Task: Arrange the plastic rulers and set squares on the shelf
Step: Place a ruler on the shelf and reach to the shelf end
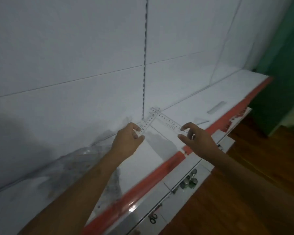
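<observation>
Our left hand (pixel 128 139) pinches one clear ruler (pixel 147 123) and our right hand (pixel 196 137) pinches another ruler (pixel 170 123) low over the shelf (pixel 215 95), where a third ruler (pixel 216 107) and a set square (pixel 201 120) already lie, so we judge the arranging partly done.

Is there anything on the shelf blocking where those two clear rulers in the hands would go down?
Nothing visible does. The left hand pinches one clear ruler, the right hand holds the other ruler, and the white shelf beneath them is bare. Another ruler and a set square lie farther right, and crumpled plastic wrap lies to the left.
</observation>
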Demonstrator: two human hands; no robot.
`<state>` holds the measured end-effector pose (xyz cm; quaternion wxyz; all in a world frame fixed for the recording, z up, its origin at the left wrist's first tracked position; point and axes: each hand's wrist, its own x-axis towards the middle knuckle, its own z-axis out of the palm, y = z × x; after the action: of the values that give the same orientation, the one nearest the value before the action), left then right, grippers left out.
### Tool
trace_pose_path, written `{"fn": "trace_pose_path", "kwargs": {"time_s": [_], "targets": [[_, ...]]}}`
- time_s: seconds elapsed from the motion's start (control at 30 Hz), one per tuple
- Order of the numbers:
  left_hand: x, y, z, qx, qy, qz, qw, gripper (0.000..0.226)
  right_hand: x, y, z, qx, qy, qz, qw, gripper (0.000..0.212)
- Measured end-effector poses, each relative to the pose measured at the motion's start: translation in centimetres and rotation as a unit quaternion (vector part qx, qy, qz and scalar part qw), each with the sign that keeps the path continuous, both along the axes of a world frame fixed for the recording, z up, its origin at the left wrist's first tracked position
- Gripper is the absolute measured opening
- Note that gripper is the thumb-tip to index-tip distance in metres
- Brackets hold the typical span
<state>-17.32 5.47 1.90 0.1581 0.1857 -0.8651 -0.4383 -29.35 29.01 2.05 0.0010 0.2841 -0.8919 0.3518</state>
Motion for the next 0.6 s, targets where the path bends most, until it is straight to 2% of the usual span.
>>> {"fn": "trace_pose_path", "kwargs": {"time_s": [0.1, 0.23, 0.33, 0.43, 0.6], "targets": [[-4.7, 5.8, 0.5, -0.009, 0.013, -0.048, 0.999, 0.02, -2.1, 7.1, 0.2, 0.01, 0.016, -0.068, 0.997, 0.026], [-10.6, 14.0, 1.8, -0.068, 0.025, -0.107, 0.992, 0.037, -4.6, 16.1, 0.8, 0.0, 0.01, -0.136, 0.991, 0.03], [-14.8, 20.0, 2.8, -0.086, 0.033, -0.143, 0.985, 0.041, -6.7, 22.5, 1.7, -0.007, 0.022, -0.174, 0.984, 0.033], [-18.8, 25.7, 2.9, -0.104, 0.031, -0.159, 0.981, 0.041, -8.9, 28.1, 2.2, -0.034, 0.007, -0.209, 0.977, 0.032], [-24.2, 33.7, 2.7, -0.107, 0.028, -0.166, 0.98, 0.039, -12.8, 35.5, 2.2, -0.014, 0.023, -0.245, 0.969, 0.03]]}}
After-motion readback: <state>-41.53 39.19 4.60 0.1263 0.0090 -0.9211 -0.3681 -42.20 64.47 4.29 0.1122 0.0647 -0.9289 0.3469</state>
